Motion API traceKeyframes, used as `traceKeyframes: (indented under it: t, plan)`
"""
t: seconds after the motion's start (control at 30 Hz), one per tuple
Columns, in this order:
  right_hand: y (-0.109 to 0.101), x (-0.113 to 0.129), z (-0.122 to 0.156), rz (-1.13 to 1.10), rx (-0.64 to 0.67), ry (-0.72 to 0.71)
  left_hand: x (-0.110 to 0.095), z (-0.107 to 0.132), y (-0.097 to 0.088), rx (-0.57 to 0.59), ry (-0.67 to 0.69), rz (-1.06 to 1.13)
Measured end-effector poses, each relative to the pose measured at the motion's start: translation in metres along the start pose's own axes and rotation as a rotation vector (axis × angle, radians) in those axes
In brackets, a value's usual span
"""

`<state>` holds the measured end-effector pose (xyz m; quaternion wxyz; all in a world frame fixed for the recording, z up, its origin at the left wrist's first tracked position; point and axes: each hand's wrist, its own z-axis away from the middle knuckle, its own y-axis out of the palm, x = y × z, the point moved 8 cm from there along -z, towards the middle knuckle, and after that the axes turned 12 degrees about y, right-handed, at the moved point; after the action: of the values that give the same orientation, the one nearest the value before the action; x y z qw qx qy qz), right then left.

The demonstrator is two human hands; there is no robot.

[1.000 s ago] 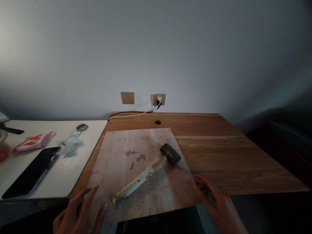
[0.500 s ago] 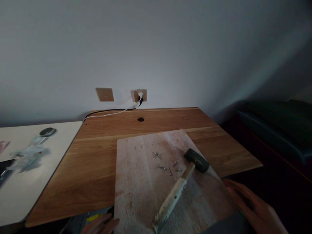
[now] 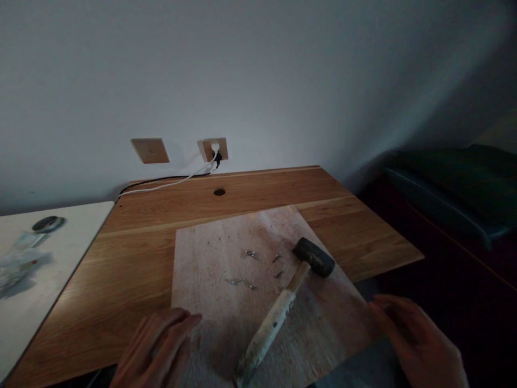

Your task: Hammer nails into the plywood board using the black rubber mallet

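A pale wooden board (image 3: 210,269) lies on the brown wooden desk (image 3: 133,253), its near edge past the desk's front. On it rests a hammer (image 3: 283,302) with a dark head and a worn whitish handle, and several small nails (image 3: 250,267) are scattered beside it. My left hand (image 3: 157,350) lies on the board's near left corner with fingers stretched flat. My right hand (image 3: 416,339) grips the board's near right edge, fingers curled round it.
A white table (image 3: 48,269) adjoins the desk on the left, with blurred small items on it. Two wall plates sit above the desk's back edge; a white cable (image 3: 169,184) runs from the socket (image 3: 212,149). A dark piece of furniture (image 3: 452,199) stands at the right.
The board has slid to the right across the desk with the hammer and nails on it, and the nails have spread. My view turned right. My left hand came back onto the board's corner.
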<state>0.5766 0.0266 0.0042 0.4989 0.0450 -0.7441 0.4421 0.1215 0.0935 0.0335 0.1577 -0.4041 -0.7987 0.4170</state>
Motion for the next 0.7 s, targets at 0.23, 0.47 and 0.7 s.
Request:
traceKeyframes:
  t: [0.23,0.47,0.7]
  plan:
    - [0.007,0.003,0.006,0.023,0.081,-0.004,-0.008,-0.048,0.008,0.025,0.064,0.055]
    - [0.039,0.033,0.026,-0.007,0.272,-0.152,0.002,-0.073,0.033,0.156,0.107,0.038]
    - [0.093,0.081,0.066,-0.019,0.592,-0.308,0.000,-0.107,0.078,0.416,0.185,0.076]
